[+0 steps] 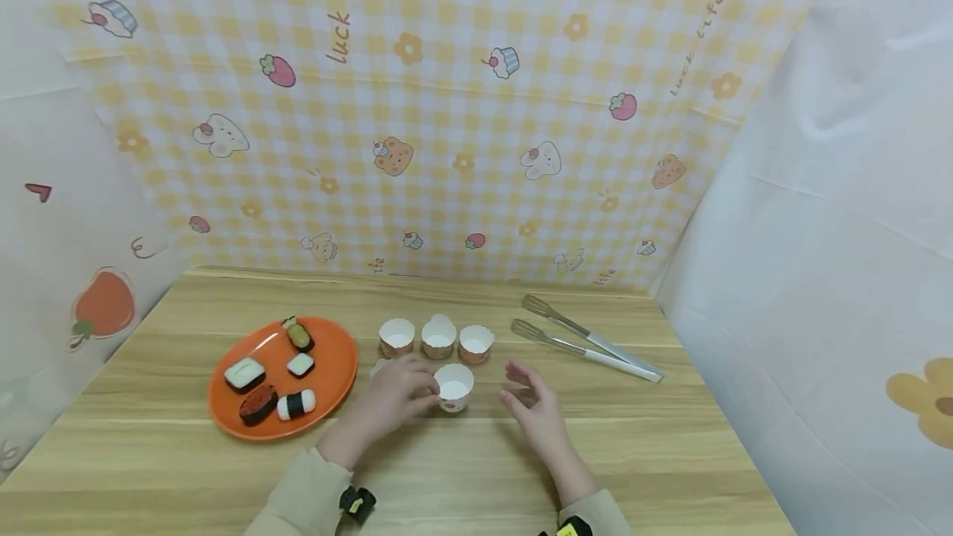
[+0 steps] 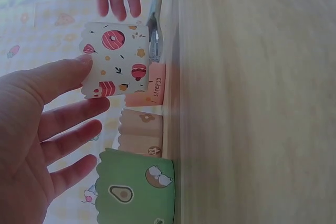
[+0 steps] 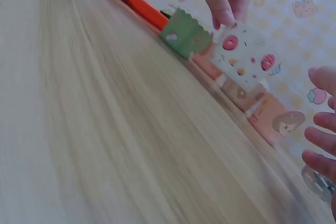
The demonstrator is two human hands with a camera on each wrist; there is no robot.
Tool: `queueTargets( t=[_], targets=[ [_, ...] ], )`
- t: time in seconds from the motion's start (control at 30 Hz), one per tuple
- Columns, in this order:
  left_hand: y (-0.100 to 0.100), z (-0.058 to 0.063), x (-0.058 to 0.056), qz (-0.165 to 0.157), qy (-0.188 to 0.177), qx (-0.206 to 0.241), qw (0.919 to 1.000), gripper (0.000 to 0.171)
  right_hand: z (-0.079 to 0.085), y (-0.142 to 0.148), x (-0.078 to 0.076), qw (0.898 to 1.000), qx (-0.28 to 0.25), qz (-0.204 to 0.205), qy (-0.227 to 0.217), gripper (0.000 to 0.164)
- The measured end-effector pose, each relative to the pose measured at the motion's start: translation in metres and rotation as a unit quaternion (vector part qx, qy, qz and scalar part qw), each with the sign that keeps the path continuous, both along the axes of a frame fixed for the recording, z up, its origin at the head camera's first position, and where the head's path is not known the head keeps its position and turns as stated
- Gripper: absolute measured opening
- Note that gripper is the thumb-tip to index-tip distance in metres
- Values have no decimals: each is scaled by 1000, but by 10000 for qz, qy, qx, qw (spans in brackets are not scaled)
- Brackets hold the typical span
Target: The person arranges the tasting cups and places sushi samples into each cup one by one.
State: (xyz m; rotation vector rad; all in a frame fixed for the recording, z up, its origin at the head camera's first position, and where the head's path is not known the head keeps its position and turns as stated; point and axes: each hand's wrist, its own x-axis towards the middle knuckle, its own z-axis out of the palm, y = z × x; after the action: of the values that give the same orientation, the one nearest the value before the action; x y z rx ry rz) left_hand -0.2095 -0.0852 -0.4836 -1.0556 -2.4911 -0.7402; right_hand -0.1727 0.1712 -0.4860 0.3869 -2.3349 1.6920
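My left hand (image 1: pixel 395 395) pinches a white paper cupcake cup (image 1: pixel 454 391) by its scalloped rim, thumb outside. Donut and cake prints cover the cup's side (image 2: pixel 118 59). Its base hangs close over the table in the right wrist view. Beside the left hand is a green paper cup (image 2: pixel 137 190) with an avocado print, mostly hidden by that hand in the head view. To the right of the white cup, my right hand (image 1: pixel 539 416) holds nothing, its fingers loosely bent and apart from the cup.
Three paper cups (image 1: pixel 438 339) stand in a row behind. An orange plate (image 1: pixel 331 354) with several sushi pieces (image 1: pixel 296 404) lies to the left. Metal tongs (image 1: pixel 588 340) with spread arms rest at the back right. A patterned cloth (image 1: pixel 462 122) hangs behind the table.
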Motion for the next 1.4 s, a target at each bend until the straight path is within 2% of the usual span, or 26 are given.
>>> queueTargets(
  t=[0.17, 0.33, 0.47, 0.6, 0.73, 0.9, 1.17, 1.4],
  targets=[
    [-2, 1, 0, 208, -111, -149, 9996, 10, 1, 13, 0, 9996, 48, -265, 50, 41],
    [-4, 1, -1, 213, -235, -146, 9994, 9, 2, 29, -1, 9976, 369, -581, -3, 39],
    [-5, 1, -4, 176, -174, -132, 9996, 9, 0, 41, -3, 9942, 602, -858, 240, 38],
    [-6, 0, -6, 156, -84, -142, 9997, 10, -14, 59, -14, 9921, 658, -961, 475, 38],
    [-6, -1, -8, 168, -102, -192, 9996, 10, -24, 76, -25, 9917, 714, -948, 495, 40],
    [-6, -3, -9, 226, -168, -311, 9991, 10, -17, 92, -29, 9904, 931, -920, 455, 41],
    [-7, -6, -12, 338, -172, -434, 9983, 9, -5, 118, -35, 9804, 1602, -1073, 416, 44],
    [-7, -7, -13, 336, -228, -506, 9979, 9, -2, 134, -39, 9750, 1817, -1145, 571, 42]
  ],
)
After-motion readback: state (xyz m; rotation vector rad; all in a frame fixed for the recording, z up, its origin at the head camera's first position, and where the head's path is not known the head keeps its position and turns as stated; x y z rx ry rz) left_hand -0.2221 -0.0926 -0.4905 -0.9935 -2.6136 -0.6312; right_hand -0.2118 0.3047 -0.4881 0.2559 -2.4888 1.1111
